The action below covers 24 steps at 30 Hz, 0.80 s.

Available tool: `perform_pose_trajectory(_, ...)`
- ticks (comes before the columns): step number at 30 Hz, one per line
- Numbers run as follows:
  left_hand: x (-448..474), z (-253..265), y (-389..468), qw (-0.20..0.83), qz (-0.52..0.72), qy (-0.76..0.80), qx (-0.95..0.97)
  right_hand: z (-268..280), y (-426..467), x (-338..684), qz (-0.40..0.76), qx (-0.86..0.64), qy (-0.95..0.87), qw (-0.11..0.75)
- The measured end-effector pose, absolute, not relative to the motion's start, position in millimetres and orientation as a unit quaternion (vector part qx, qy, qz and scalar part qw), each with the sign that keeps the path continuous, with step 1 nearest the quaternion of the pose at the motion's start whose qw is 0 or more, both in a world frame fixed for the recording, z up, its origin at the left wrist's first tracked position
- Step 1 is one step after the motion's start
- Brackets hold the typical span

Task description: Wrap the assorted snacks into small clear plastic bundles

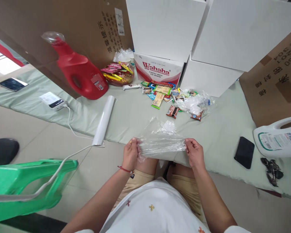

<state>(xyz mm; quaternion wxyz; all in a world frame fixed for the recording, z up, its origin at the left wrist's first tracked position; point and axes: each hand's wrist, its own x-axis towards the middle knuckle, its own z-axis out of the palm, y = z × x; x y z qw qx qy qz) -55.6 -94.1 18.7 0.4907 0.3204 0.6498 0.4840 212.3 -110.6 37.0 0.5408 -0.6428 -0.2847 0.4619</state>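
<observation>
1. Gripping a clear plastic bag at its two ends, the left hand and right hand hold it stretched between them, fingers closed on the film, above the near edge of a pale green mat and over the person's knees.
2. Beyond the bag, a scatter of snack packets lies on the mat, beside crumpled clear wrappers.
3. A white roll lies left of the hands, near a red jug.
4. A black phone rests on the mat to the right, next to a white jug.
5. White boxes stand behind, one printed Wahaha.
6. A green stool sits on the floor at left.
</observation>
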Motion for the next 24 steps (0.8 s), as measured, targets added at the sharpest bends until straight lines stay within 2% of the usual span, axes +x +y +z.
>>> perform_pose_trajectory(2, -66, 21, -100, 0.403, 0.485, 0.696, 0.343, 34, -117, 221, 0.435, -0.654, -0.303, 0.540)
perform_pose_trajectory(4, -70, 32, -108, 0.252, 0.498, 0.720, 0.412, 30, -125, 223, 0.413, -0.662, -0.330, 0.530)
perform_pose_trajectory(6, -64, 47, -114, 0.140, 0.501, 0.675, 0.524, 28, -131, 221, 0.391, -0.667, -0.369, 0.515)
perform_pose_trajectory(7, -58, 53, -115, 0.117, 0.495, 0.628, 0.589, 28, -134, 219, 0.379, -0.667, -0.394, 0.506)
perform_pose_trajectory(10, -35, 56, -100, 0.110, 0.424, 0.505, 0.744, 35, -143, 212, 0.337, -0.650, -0.490, 0.473)
perform_pose_trajectory(16, -27, 9, -59, 0.088, 0.212, 0.596, 0.769, 69, -179, 234, 0.138, -0.556, -0.673, 0.468)
perform_pose_trajectory(18, -35, 0, -61, 0.077, 0.187, 0.595, 0.778, 75, -190, 250, 0.173, -0.518, -0.707, 0.449)
perform_pose_trajectory(20, -42, -3, -66, 0.070, 0.177, 0.588, 0.786, 74, -189, 263, 0.255, -0.546, -0.665, 0.440)
perform_pose_trajectory(24, -44, -1, -72, 0.070, 0.169, 0.590, 0.786, 52, -144, 263, 0.391, -0.691, -0.395, 0.462)
